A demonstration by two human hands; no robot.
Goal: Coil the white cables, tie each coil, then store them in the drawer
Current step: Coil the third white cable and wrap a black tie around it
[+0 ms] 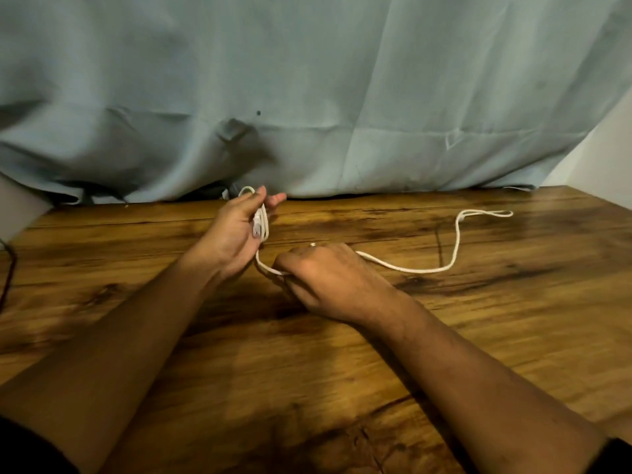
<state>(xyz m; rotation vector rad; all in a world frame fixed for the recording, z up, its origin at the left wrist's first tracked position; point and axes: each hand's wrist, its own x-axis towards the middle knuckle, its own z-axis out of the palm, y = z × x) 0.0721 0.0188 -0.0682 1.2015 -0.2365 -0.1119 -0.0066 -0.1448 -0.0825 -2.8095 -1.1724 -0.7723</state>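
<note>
Head view: left hand (239,230) grasps coiled loops of the white cable (424,269) near the table's (478,336) far edge. Right hand (325,278) is clenched on the strand; the remainder trails toward the far right corner.

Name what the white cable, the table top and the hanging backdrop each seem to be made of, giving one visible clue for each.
White cable: probably flexible plastic or rubber sheathing, matte; it bends in soft curves without kinking.
Table top: wood or a wood-look laminate, slightly glossy; it shows dark grain streaks and a faint sheen, so the look leaves it open.
Backdrop: thin woven cloth, pale blue-grey, matte; it hangs in creases and folds.
</note>
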